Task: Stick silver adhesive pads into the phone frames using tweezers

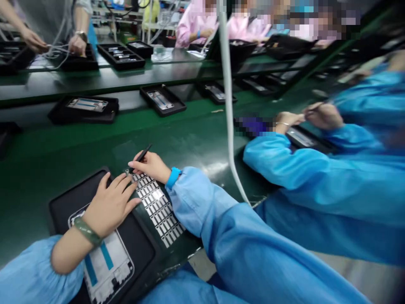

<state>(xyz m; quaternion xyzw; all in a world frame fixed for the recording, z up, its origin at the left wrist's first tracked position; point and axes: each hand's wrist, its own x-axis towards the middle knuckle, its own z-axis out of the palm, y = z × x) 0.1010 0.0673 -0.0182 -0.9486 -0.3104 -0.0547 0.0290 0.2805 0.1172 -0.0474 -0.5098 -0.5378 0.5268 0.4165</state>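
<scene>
A black pen-like tool, most likely tweezers [144, 153], is gripped in my right hand [152, 165], its lower end near the far edge of a sheet of small silver-white stickers [158, 204]. My left hand [110, 202] has its fingers spread, the fingertips reaching the sheet's far left corner. Beneath that hand and wrist lies a black tray [142, 249] holding a silver phone frame [115, 253] with blue strips; the wrist partly hides the frame. The sheet rests flat on the green bench to the tray's right.
Further trays with phone frames [163, 100] sit along the green conveyor [126, 120]. A white cable [228, 105] hangs down right of my right arm. At the right a co-worker's hands [322, 116] work over another tray. More people sit across the line.
</scene>
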